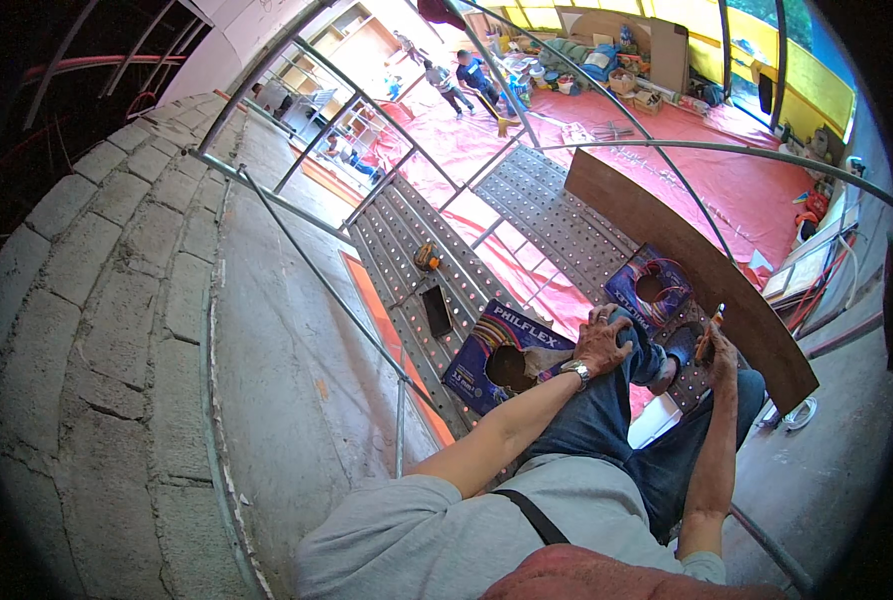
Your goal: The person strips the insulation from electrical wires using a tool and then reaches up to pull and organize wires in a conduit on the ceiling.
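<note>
My left hand [602, 346] rests on my bent left knee, fingers apart over the denim, a metal-banded watch [578, 372] on its wrist. Closed above my right knee, my right hand [718, 354] grips a small slim object [719, 314] with a pale tip; its kind is too small to tell. Beside my left forearm lies a purple-blue cardboard wire box [474, 358] with a round hole and a greyish cloth or glove [546, 360] at its edge. A second such box [621, 287], with reddish wire at its hole, sits beyond my knees.
Perforated metal scaffold planks [511, 195] carry a dark flat phone-like object [435, 311] and a yellow-black tape measure [427, 257]. Scaffold tubes [316, 265] cross around me. A curved brown board [686, 270] stands right. Below, people [474, 78] are on red sheeting [656, 190]; a block wall [96, 330] rises left.
</note>
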`<move>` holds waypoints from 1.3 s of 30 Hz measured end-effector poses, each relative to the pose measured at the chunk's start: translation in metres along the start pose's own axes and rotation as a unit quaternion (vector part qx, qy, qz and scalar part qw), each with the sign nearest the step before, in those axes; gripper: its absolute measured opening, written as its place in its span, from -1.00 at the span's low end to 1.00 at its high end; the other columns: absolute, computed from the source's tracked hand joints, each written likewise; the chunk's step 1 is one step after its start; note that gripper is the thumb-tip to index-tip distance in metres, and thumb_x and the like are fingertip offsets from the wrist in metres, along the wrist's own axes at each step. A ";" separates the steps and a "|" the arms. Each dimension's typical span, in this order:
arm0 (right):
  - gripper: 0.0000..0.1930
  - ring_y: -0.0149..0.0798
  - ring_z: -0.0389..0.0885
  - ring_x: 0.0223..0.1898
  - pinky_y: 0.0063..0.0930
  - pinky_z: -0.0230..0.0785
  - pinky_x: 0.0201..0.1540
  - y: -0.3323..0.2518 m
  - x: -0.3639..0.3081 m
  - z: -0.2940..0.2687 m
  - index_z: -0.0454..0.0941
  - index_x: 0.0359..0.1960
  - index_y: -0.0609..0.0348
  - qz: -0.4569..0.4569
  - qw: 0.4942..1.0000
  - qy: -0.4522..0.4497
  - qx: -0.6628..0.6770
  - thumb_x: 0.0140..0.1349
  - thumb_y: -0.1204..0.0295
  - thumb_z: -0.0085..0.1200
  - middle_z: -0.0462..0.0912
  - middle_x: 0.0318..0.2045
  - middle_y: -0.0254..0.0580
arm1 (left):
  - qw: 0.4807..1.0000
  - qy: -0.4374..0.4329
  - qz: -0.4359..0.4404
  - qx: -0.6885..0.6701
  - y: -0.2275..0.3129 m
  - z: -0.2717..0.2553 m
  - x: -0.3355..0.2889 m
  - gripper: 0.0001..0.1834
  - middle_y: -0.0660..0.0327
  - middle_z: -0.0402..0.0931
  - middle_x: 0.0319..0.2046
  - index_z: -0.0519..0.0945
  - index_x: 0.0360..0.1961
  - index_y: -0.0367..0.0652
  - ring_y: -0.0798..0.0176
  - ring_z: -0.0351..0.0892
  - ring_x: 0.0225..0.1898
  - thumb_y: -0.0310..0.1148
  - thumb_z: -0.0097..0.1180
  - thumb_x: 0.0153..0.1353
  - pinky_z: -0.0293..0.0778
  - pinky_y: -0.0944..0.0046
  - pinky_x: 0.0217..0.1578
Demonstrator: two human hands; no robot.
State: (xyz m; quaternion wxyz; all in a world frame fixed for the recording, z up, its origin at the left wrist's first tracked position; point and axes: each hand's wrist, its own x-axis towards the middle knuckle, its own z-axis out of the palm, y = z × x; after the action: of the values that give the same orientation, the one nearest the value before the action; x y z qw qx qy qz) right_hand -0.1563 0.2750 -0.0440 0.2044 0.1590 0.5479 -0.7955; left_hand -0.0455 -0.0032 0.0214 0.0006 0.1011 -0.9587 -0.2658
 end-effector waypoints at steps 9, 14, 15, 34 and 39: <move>-0.60 -0.43 0.60 -0.53 -0.52 0.48 -0.52 0.000 0.001 -0.005 0.59 -0.24 0.19 -0.009 0.999 -0.023 -0.032 0.27 0.05 0.27 0.64 -0.46 -0.27 | 1.000 -0.003 0.013 0.015 -0.002 0.003 0.001 -0.44 0.10 0.22 0.33 0.57 0.09 0.15 -0.04 0.09 0.39 -0.07 0.27 -0.02 0.27 -0.19 0.23; -0.61 -0.43 0.59 -0.54 -0.54 0.46 -0.50 -0.005 -0.004 0.004 0.59 -0.25 0.18 0.009 0.999 0.013 -0.051 0.28 0.05 0.26 0.63 -0.48 -0.28 | 1.000 -0.018 0.003 0.015 -0.001 0.001 -0.002 -0.46 0.10 0.22 0.33 0.57 0.08 0.15 -0.06 0.09 0.40 -0.08 0.29 0.01 0.24 -0.17 0.26; -0.62 -0.42 0.60 -0.52 -0.54 0.46 -0.50 -0.002 -0.002 0.002 0.58 -0.24 0.16 0.000 0.999 0.005 -0.040 0.29 0.06 0.25 0.62 -0.48 -0.29 | 1.000 -0.020 0.001 0.016 0.000 0.000 -0.003 -0.47 0.09 0.22 0.33 0.58 0.08 0.15 -0.07 0.09 0.39 -0.08 0.29 0.01 0.23 -0.16 0.28; -0.65 -0.40 0.62 -0.45 -0.53 0.50 -0.38 0.011 0.015 -0.002 0.58 -0.20 0.08 -0.015 1.000 -0.017 0.009 0.32 0.05 0.22 0.63 -0.45 -0.27 | 1.000 -0.012 0.028 0.005 0.001 -0.001 -0.002 -0.45 0.06 0.23 0.34 0.57 0.11 0.17 -0.09 0.08 0.41 -0.02 0.30 0.05 0.19 -0.15 0.32; -0.70 -0.39 0.63 -0.45 -0.52 0.53 -0.40 0.020 0.020 0.013 0.55 -0.22 0.04 0.012 0.998 -0.025 0.063 0.33 0.08 0.21 0.63 -0.46 -0.30 | 0.998 0.001 0.052 -0.017 -0.007 0.003 -0.003 -0.46 0.05 0.23 0.35 0.58 0.08 0.15 -0.11 0.09 0.39 -0.04 0.33 0.03 0.18 -0.11 0.34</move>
State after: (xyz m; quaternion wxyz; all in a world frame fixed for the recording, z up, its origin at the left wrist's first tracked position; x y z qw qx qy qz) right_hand -0.1644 0.2532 -0.0653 0.2165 0.1584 0.4894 -0.8298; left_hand -0.0415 -0.0070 0.0154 0.0174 0.0514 -0.9580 -0.2816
